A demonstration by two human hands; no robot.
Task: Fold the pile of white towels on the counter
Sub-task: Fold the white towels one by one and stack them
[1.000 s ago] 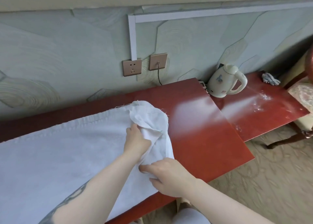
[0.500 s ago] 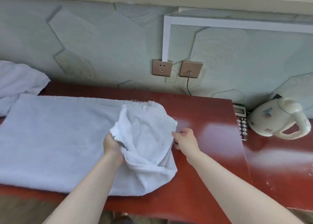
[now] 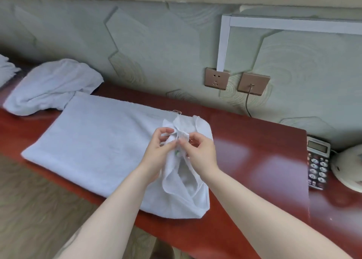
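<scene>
White terry towel [image 3: 94, 147] lying flat along the red lacquered counter [image 3: 254, 160], its long sides parallel to the counter's front edge and its near side just short of that edge; the right end is gathered upward into a loose bunch. Left hand [image 3: 156, 154] and right hand [image 3: 199, 153] meet above this bunch, the fingers [image 3: 166, 130] of each curled and pinching the raised cloth between thumb and fingertips, the two hands almost touching. A small green spot shows on the fabric between them; loose threads hang from the far corner. Bare counter surface lies open to the right of the towel as far as the counter's right edge. Beyond that edge, on a lower red surface, sit a dark keypad telephone [image 3: 317, 164] and, just beside it at the frame margin, a cream kettle [image 3: 348, 170], only partly visible. To the left, a crumpled pile of white towels [image 3: 51, 86] rests against the wall, touching the flat towel's far left corner. Behind, the green patterned wall carries two bronze socket plates [image 3: 216, 78], a cord running down from the right-hand one
</scene>
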